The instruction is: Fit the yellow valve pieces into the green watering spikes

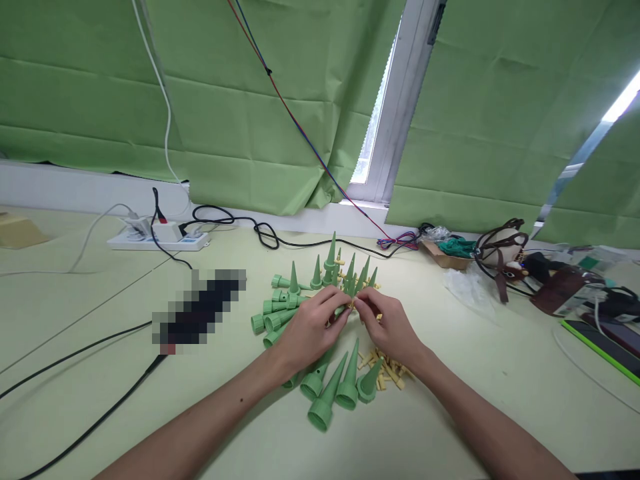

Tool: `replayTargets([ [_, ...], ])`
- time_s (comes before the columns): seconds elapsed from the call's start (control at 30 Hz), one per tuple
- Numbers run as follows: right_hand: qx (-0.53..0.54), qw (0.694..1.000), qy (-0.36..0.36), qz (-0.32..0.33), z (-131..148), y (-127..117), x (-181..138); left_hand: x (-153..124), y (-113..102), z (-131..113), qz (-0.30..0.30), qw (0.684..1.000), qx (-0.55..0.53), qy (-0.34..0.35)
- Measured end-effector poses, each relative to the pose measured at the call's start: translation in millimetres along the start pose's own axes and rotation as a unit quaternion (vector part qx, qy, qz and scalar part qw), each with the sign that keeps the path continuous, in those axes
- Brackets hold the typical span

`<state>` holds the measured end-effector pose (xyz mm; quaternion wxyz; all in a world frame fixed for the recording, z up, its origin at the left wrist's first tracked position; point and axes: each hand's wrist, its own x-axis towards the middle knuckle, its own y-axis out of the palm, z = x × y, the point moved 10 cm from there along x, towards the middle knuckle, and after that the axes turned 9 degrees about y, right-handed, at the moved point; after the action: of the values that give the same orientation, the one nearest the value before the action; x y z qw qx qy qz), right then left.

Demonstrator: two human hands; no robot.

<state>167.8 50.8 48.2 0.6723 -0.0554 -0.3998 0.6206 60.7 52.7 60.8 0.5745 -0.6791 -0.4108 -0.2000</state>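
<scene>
Several green plastic cone spikes [345, 383] lie and stand in a pile at the middle of the pale table [75, 313]. Small yellow plastic pieces [387, 373] are scattered by the pile under my right wrist. My left hand [310, 327] is closed around a green cone that is mostly hidden by the fingers. My right hand [390, 327] pinches a small yellow piece at the cone's end, where the two hands meet. More cones stand upright [333, 257] just behind my hands.
A white power strip [160, 237] with plugs and black cables sits at the back left. A blurred dark object [200, 310] lies left of the pile. Bags, a brown strap and clutter [505, 257] fill the right side. Green curtains hang behind.
</scene>
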Motion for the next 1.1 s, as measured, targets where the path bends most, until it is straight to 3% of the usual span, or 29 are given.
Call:
replayTargets([
  [1.1,-0.069,0.998,0.009,-0.002,-7,5,1,0,11,-7,0.063,0.997,0.032,0.043],
])
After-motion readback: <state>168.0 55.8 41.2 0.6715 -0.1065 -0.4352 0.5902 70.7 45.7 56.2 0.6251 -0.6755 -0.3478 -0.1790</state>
